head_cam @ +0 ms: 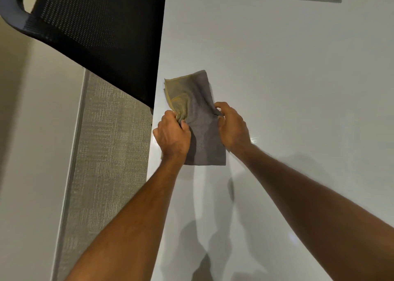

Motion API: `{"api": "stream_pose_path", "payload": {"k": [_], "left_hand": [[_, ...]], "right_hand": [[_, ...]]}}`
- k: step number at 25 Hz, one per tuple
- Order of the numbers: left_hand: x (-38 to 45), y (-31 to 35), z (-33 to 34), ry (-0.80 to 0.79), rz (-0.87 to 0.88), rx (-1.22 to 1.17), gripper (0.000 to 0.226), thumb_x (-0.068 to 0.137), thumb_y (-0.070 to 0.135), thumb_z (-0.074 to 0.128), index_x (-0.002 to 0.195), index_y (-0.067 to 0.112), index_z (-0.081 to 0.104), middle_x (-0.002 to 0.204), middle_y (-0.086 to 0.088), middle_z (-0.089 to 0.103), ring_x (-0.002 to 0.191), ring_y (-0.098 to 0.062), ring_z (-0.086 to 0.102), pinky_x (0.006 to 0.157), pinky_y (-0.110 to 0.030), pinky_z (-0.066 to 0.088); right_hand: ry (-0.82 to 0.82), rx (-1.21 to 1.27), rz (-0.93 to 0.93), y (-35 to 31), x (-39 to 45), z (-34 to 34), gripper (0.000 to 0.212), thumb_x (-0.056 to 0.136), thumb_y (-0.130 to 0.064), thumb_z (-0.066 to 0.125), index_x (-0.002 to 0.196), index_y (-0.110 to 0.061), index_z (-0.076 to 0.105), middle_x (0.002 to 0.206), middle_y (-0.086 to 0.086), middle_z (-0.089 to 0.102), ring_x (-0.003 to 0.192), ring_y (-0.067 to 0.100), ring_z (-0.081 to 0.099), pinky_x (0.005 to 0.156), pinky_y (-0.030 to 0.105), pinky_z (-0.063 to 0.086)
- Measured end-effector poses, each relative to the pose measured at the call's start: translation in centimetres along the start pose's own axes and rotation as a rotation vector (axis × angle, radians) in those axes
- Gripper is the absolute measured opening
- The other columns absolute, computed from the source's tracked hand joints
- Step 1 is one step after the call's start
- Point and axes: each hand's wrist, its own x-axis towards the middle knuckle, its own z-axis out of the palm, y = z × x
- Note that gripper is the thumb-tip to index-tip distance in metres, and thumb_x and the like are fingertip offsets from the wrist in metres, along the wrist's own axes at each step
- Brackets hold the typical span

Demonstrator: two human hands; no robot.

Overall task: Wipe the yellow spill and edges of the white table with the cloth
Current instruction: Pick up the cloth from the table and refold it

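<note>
My left hand (173,137) and right hand (232,126) both grip the grey cloth (202,131) over the white table (287,89) near its left edge. Yellow staining marks the cloth's upper left; a black mesh chair (96,35) stands beside the table

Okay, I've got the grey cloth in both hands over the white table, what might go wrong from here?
1. The cloth already carries a yellow stain by the left hand; wiping with that patch down could smear yellow back onto the white table.
2. Both hands, the right hand too, hold the cloth near the table's left edge, close to the black mesh chair; a wide wipe there may brush stain onto it.
</note>
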Motion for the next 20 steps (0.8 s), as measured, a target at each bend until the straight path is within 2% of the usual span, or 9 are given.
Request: {"api": "stream_pose_path", "payload": {"k": [2,4,6,8,9,12,15,17,20], "left_hand": [[-1.2,0.5,-0.5,-0.072,-0.045,-0.130,0.022,0.103,0.028,0.062,0.119,0.016,0.052,0.101,-0.001,0.062,0.087,-0.019,0.060,0.073,-0.026,0.045],[-2.7,1.2,-1.2,-0.193,-0.135,-0.248,0.020,0.103,0.030,0.061,0.116,0.019,0.050,0.097,0.004,0.058,0.081,-0.016,0.058,0.060,-0.021,0.039],[-4.7,1.8,-1.8,-0.362,-0.280,-0.386,0.018,0.104,0.035,0.060,0.111,0.020,0.053,0.099,0.004,0.061,0.081,-0.013,0.060,0.062,-0.022,0.045],[-7.9,2.4,-2.0,-0.584,-0.426,-0.549,0.026,0.104,0.036,0.060,0.116,0.014,0.063,0.109,-0.002,0.071,0.092,-0.021,0.070,0.079,-0.033,0.061],[-10.1,2.8,-1.9,-0.670,-0.459,-0.595,0.030,0.104,0.036,0.060,0.122,0.013,0.065,0.116,-0.006,0.073,0.100,-0.026,0.072,0.090,-0.041,0.062],[-17.4,4.1,-0.6,-0.742,-0.356,-0.545,0.041,0.107,0.042,0.055,0.142,0.020,0.055,0.139,-0.005,0.065,0.116,-0.024,0.066,0.107,-0.047,0.056],[-24.5,6.0,2.2,-0.700,-0.149,-0.353,0.046,0.109,0.046,0.046,0.151,0.027,0.045,0.151,-0.003,0.057,0.130,-0.027,0.061,0.115,-0.049,0.050],[-28.8,6.7,4.4,-0.674,-0.052,-0.254,0.044,0.110,0.046,0.043,0.150,0.029,0.046,0.150,-0.002,0.058,0.130,-0.028,0.062,0.114,-0.047,0.051],[-34.9,7.0,7.9,-0.678,0.053,-0.181,0.043,0.111,0.044,0.041,0.150,0.029,0.045,0.148,-0.004,0.060,0.130,-0.030,0.062,0.113,-0.048,0.052]], "right_hand": [[-0.003,0.052,0.011,0.0,-1.4,-0.7,0.039,0.110,-0.022,0.044,0.148,-0.021,0.049,0.143,0.009,0.061,0.123,0.032,0.063,0.102,0.040,0.053],[0.028,0.111,0.020,0.5,-3.5,-1.9,0.041,0.110,-0.020,0.042,0.150,-0.019,0.048,0.143,0.010,0.059,0.126,0.033,0.061,0.107,0.045,0.053],[0.074,0.132,0.019,2.3,-6.3,-3.2,0.040,0.110,-0.016,0.039,0.149,-0.018,0.049,0.144,0.009,0.059,0.126,0.030,0.061,0.104,0.039,0.052],[0.105,0.166,0.038,5.3,-9.5,-4.6,0.039,0.110,-0.015,0.038,0.147,-0.018,0.051,0.141,0.005,0.060,0.123,0.024,0.061,0.098,0.026,0.047],[0.117,0.202,0.059,7.2,-11.4,-5.4,0.038,0.109,-0.018,0.040,0.145,-0.018,0.052,0.139,0.002,0.060,0.121,0.021,0.062,0.096,0.022,0.047],[0.155,0.293,0.143,13.4,-17.1,-7.7,0.031,0.109,-0.012,0.046,0.137,-0.018,0.057,0.129,-0.001,0.065,0.112,0.008,0.065,0.099,0.024,0.053],[0.195,0.315,0.253,19.4,-23.6,-10.5,0.033,0.109,-0.010,0.044,0.128,-0.033,0.057,0.118,-0.010,0.064,0.103,-0.019,0.061,0.083,0.000,0.047],[0.200,0.317,0.334,22.4,-27.5,-11.8,0.035,0.110,-0.011,0.043,0.126,-0.041,0.054,0.118,-0.013,0.062,0.101,-0.018,0.061,0.078,-0.003,0.045],[0.258,0.336,0.387,27.1,-32.5,-13.3,0.036,0.109,-0.007,0.041,0.126,-0.035,0.056,0.121,-0.007,0.063,0.099,-0.009,0.061,0.083,-0.001,0.043]]}}
